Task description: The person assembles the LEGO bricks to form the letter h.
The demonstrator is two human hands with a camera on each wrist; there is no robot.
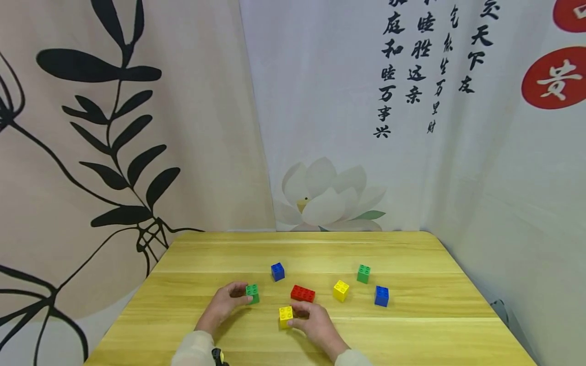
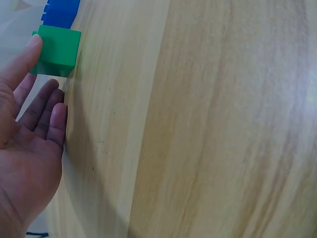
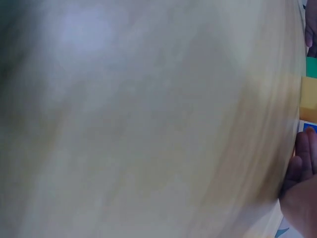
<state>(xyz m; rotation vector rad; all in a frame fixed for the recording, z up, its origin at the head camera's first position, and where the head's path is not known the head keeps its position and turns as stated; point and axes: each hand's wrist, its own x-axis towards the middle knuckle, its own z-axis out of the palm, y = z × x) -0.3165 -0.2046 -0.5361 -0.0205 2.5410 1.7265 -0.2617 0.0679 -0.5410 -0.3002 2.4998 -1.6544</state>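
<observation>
The left hand (image 1: 225,302) pinches a green block (image 1: 253,294), spare fingers (image 2: 57,124) loosely extended, and the right hand (image 1: 316,323) pinches a yellow block (image 1: 286,317) near the red block (image 1: 302,293) on the table (image 1: 412,340) — side grips, likely keeping the studs (image 1: 286,310) uncovered.

Left hand (image 1: 225,301): is extended forward and angled inward; a pinch is made with the thumb (image 2: 24,62) and forefinger.
Left lower fingers (image 2: 57,124): are slightly bent below the pinch.
Right hand (image 1: 313,321): is angled toward the left; a pinch is made there too.
Right fingers (image 3: 303,151): are partly cut off in the right wrist view.
Arms: are covered by a pale left sleeve (image 1: 194,348) and right sleeve (image 1: 352,358).
</observation>
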